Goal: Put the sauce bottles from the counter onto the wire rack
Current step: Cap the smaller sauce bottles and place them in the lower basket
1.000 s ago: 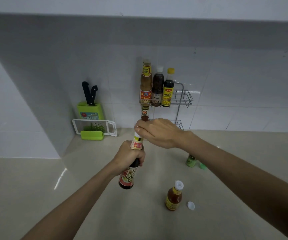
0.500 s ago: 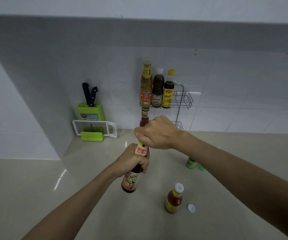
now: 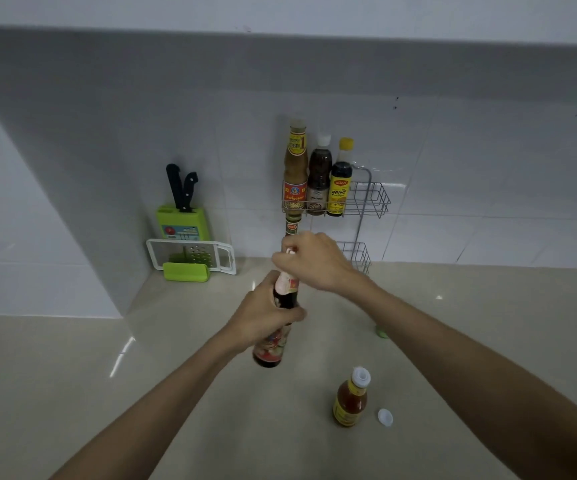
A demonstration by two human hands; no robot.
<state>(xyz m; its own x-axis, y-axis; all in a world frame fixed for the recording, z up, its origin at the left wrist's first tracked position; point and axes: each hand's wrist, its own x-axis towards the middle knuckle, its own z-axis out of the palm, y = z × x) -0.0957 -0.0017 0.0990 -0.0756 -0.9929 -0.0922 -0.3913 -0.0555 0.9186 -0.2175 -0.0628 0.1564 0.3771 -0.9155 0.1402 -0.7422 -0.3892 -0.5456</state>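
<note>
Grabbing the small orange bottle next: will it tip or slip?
The orange bottle looks narrow and tall, so a push could tip it. It looks uncapped, a white cap lies beside it, so it may spill. Its smooth sides might be slippery.

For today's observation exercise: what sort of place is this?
Most likely a home kitchen: a green knife block holding black-handled knives, a wall-mounted wire rack of sauce bottles, and a glossy beige counter.

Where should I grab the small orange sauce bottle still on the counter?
Grip the orange sauce bottle around its body at the yellow label, coming from above and the right. It stands upright and alone, and its neck narrows to a white top, probably a poorer hold. Nothing crowds it but a loose white cap.
</note>
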